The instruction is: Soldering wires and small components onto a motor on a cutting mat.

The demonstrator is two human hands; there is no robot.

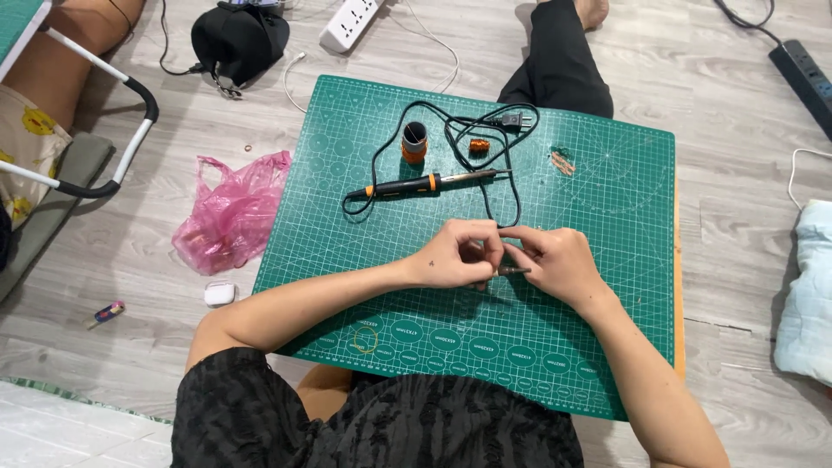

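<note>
A green cutting mat [598, 217] lies on the wooden floor [737, 139], and its 3 o'clock half is mostly bare, leaving open room out to the right edge; the near edge at 6 o'clock meets the person's lap. At the mat's centre the left hand [451, 257] and the right hand [559, 263] meet, fingertips touching. The fingers [485, 247] of the left hand are curled in narrow and pinched, the right hand's fingers likewise closed, and between them they hold a small thin dark metal piece [513, 271] whose end pokes out under the right hand; what kind of piece it is cannot be told. Just at 12 o'clock from the hands lies a soldering iron [416, 185] with an orange and black handle, its black cord [511, 186] looping close above the knuckles to a plug [511, 119]. Farther toward 12 o'clock stand a solder spool [415, 141] and a small orange coil [478, 145], with a scrap of copper wire [562, 161] at 1 o'clock. Off the mat at 9 o'clock lie a pink plastic bag [232, 212] and a small white case [219, 294]; a white power strip [351, 22] sits at 11 o'clock.
</note>
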